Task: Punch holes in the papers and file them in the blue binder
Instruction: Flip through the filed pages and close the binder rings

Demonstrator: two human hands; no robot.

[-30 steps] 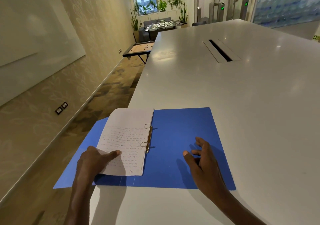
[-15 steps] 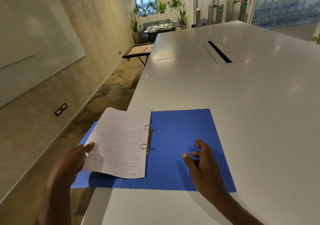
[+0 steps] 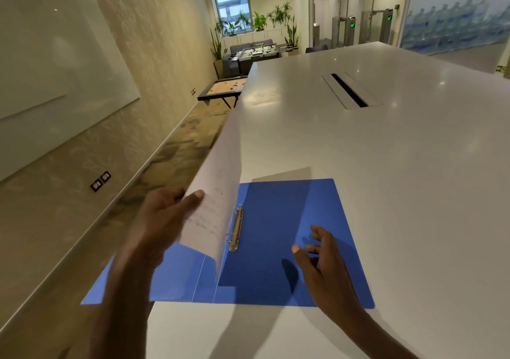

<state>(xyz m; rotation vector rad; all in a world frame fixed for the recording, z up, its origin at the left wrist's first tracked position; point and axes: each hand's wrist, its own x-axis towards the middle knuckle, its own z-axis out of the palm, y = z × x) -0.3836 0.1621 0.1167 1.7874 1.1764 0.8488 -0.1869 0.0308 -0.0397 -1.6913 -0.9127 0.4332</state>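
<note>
The blue binder (image 3: pixel 278 229) lies open at the near left corner of the white table (image 3: pixel 386 151), its left cover hanging past the table's edge. A handwritten sheet of paper (image 3: pixel 218 193) sits on the metal rings (image 3: pixel 236 229) and stands almost upright, lifted off the left cover. My left hand (image 3: pixel 162 220) pinches the sheet's outer edge, thumb on its written side. My right hand (image 3: pixel 323 259) rests on the binder's right cover with fingers spread, holding nothing. No hole punch is in view.
A cable slot (image 3: pixel 350 89) is cut into the table further back. To the left the floor drops away beside a wall with a whiteboard (image 3: pixel 55 63). A low game table (image 3: pixel 220 89), a foosball table and plants stand at the far end.
My left hand has swung the sheet up from lying flat on the left cover to nearly vertical over the rings. My right hand has stayed on the right cover.
</note>
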